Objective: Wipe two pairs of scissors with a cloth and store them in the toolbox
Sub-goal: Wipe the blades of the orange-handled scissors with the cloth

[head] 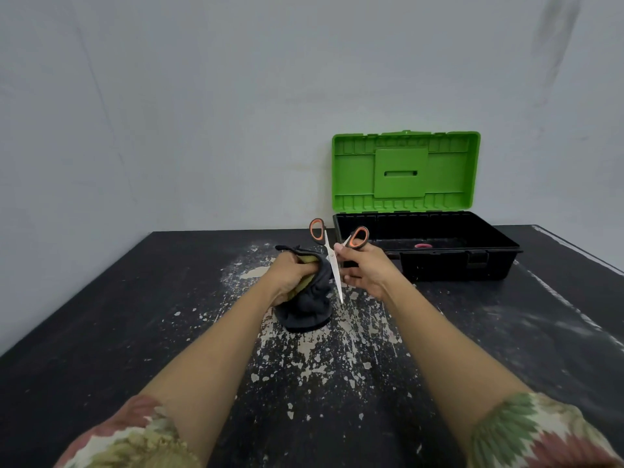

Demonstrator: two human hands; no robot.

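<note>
Hands (332, 275) hold scissors (332, 261), blades pointing down.

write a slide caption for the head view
Left hand holds cloth beside open scissors held by right hand; toolbox open.

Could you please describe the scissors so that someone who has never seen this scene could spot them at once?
Start at the open toolbox with the green lid at the back of the black table. Just left of it, the right hand holds the scissors open, against the dark cloth in the left hand. Orange-and-black handle loops and pale blades mark them.
</note>
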